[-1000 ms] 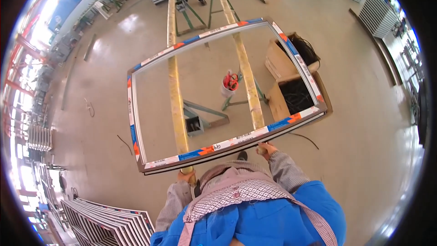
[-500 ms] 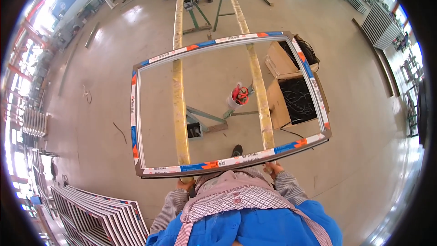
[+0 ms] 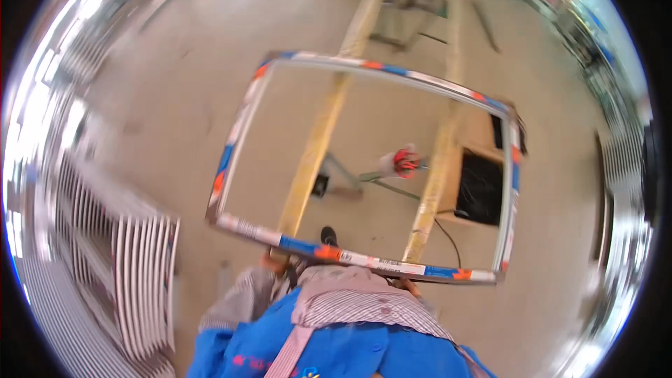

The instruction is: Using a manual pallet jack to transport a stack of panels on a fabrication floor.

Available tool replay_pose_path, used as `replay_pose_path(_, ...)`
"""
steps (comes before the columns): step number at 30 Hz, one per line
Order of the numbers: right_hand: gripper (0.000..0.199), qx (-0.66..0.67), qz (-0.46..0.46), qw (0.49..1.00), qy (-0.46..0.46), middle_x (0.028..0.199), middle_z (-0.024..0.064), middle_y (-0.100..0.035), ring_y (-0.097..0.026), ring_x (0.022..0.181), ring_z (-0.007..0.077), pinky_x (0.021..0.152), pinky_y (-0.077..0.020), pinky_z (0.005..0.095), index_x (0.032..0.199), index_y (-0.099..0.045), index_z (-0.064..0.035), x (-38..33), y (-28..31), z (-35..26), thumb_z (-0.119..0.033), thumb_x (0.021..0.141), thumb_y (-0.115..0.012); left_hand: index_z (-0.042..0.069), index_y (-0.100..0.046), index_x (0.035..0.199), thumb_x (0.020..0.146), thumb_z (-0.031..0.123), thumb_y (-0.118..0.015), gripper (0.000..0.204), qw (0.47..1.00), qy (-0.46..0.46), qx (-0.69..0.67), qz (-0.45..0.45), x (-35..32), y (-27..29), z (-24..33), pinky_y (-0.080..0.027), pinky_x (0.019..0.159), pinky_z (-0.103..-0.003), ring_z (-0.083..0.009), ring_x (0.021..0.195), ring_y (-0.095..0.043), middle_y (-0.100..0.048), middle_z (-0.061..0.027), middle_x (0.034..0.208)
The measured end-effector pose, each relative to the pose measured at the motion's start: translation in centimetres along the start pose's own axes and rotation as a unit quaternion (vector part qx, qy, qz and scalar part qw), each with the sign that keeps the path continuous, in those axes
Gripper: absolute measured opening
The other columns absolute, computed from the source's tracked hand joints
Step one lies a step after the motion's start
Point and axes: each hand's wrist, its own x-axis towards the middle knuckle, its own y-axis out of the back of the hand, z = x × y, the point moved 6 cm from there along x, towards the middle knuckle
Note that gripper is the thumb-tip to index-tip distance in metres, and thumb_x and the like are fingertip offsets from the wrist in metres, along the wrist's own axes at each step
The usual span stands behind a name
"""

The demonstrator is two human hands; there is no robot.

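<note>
- Head view: a pale concrete floor (image 3: 175, 98), blurred; two long wooden beams (image 3: 315, 147) run across trestles, with stacked white frames (image 3: 140, 273) at the left.
- The left hand (image 3: 275, 263) and right hand (image 3: 406, 284) grip the near rail of a rectangular window frame (image 3: 371, 262) held above the beams; finger spread cannot be told.
- Blue and orange tape patches mark the frame's white rails.

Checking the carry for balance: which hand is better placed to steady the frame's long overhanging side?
Probably right: the right hand grips the near rail of the frame closer to its middle; the left hand sits nearer the corner.
</note>
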Motion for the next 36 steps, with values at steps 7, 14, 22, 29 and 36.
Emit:
replay_pose_path(7, 0.041, 0.013, -0.128, 0.988, -0.082, 0.102, 0.0108, -0.054, -0.052, 0.091, 0.0236, 0.076, -0.0448, 0.0381, 0.112, -0.045, -0.0009, -0.1, -1.1, -1.5, -0.022, 0.079, -0.056, 0.001, -0.045, 0.114, 0.061, 0.027, -0.071, 0.064, 0.935, -0.028, 0.134, 0.327, -9.4, 2.3, 2.4, -0.043, 0.084, -0.036, -0.0298, 0.094, -0.054, -0.056, -0.0172, 0.101)
replay_pose_path(14, 0.036, -0.06, -0.093, 0.988, -0.11, 0.095, 0.0075, -0.055, -0.052, 0.087, 0.0191, 0.079, -0.0401, 0.033, 0.113, -0.047, -0.0061, -2.3, -5.5, -2.8, -0.013, 0.08, -0.056, 0.0, -0.045, 0.116, 0.067, 0.029, -0.065, 0.061, 0.978, 0.128, -0.135, 0.097, -22.7, -8.0, -23.4, -0.042, 0.086, -0.039, -0.0317, 0.1, -0.052, -0.053, -0.0193, 0.109)
replay_pose_path(22, 0.031, -0.043, -0.009, 0.998, -0.053, 0.097, 0.0079, -0.056, -0.055, 0.079, 0.0178, 0.067, -0.0444, 0.0305, 0.107, -0.049, -0.0022, -3.3, -6.7, -3.4, -0.01, 0.078, -0.058, 0.001, -0.054, 0.107, 0.068, 0.043, -0.059, 0.057, 0.892, 0.439, 0.077, 0.079, -43.1, -12.1, -52.0, -0.041, 0.085, -0.04, -0.0312, 0.098, -0.053, -0.055, -0.0186, 0.106)
replay_pose_path(29, 0.022, -0.065, -0.024, 0.997, -0.039, 0.08, 0.0044, -0.058, -0.052, 0.069, 0.0168, 0.06, -0.0399, 0.0302, 0.098, -0.056, -0.0041, -2.7, -5.9, -3.6, -0.015, 0.079, -0.058, 0.002, -0.05, 0.111, 0.073, 0.032, -0.06, 0.05, 0.947, 0.228, -0.144, 0.178, -32.8, -6.4, -38.1, -0.042, 0.084, -0.034, -0.025, 0.098, -0.054, -0.055, -0.0165, 0.107)
replay_pose_path(36, 0.025, -0.049, 0.014, 0.999, -0.016, 0.077, 0.0078, -0.057, -0.052, 0.068, 0.0175, 0.059, -0.0406, 0.0312, 0.093, -0.056, -0.0014, -2.0, -6.0, -3.0, -0.024, 0.081, -0.057, 0.001, -0.048, 0.111, 0.076, 0.02, -0.059, 0.041, 0.965, 0.018, -0.209, 0.157, -30.1, -0.4, -26.0, -0.045, 0.08, -0.031, -0.0208, 0.088, -0.057, -0.059, -0.0138, 0.095)
